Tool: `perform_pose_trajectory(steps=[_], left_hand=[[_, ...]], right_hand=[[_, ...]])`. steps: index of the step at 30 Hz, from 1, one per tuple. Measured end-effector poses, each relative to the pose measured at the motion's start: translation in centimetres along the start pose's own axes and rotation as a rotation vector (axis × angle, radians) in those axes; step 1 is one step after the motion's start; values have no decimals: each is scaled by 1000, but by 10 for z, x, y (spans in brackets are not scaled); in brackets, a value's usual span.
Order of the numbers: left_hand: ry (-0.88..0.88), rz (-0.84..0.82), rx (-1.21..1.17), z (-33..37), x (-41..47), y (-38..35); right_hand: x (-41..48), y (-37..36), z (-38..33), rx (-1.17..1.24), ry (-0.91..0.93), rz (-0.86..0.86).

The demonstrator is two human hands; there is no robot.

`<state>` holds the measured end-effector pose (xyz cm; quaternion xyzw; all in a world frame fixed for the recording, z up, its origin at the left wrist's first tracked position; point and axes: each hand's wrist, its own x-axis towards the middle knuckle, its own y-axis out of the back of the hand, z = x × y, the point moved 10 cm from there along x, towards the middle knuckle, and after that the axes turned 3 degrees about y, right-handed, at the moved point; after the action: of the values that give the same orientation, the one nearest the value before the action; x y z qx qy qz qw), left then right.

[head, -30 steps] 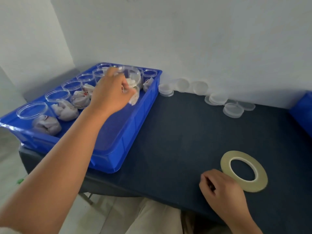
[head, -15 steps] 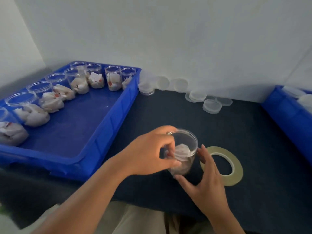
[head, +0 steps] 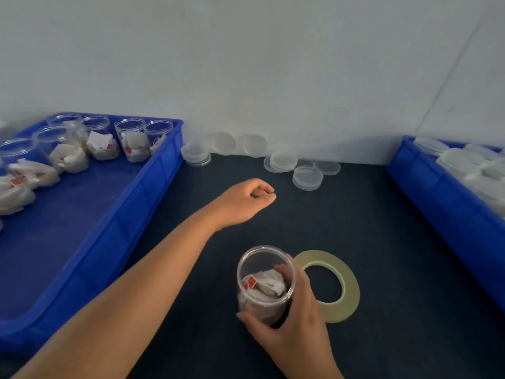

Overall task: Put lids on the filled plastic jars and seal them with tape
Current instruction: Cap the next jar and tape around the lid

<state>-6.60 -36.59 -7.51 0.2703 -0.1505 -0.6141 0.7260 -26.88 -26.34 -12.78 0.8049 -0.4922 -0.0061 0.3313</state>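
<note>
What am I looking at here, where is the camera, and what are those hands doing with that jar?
No machine here: these are a person's two bare hands, filmed by a wide-angle camera worn on the head, looking forward and down. The right hand grips a lidless clear jar of white packets. Beside it, a flat roll of tape lies on the dark table. The left hand, loosely curled and empty, hovers near loose clear lids by the wall. The left blue tray holds more filled, lidless jars; the right blue tray holds pale items too blurred to name.
</note>
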Motion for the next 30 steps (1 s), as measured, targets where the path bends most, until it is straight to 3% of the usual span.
perform_pose_trajectory(steps=[3, 6, 10, 16, 21, 26, 30], left_hand=[[-4, -123, 241, 4, 74, -31], [-146, -96, 484, 20, 124, -56], [-255, -202, 772, 24, 163, -93], [-340, -22, 823, 28, 163, -93], [-412, 72, 839, 13, 117, -74], [-320, 177, 814, -17, 43, -39], [-148, 285, 740, -53, -14, -2]], right_hand=[[2, 1, 1, 9, -18, -8], [3, 4, -1, 26, -31, 6], [5, 7, -7, 63, -69, 1], [13, 5, -4, 140, -110, -15], [8, 3, -5, 43, 7, 11], [6, 0, 1, -5, 18, 1], [6, 0, 1, -7, 26, -6]])
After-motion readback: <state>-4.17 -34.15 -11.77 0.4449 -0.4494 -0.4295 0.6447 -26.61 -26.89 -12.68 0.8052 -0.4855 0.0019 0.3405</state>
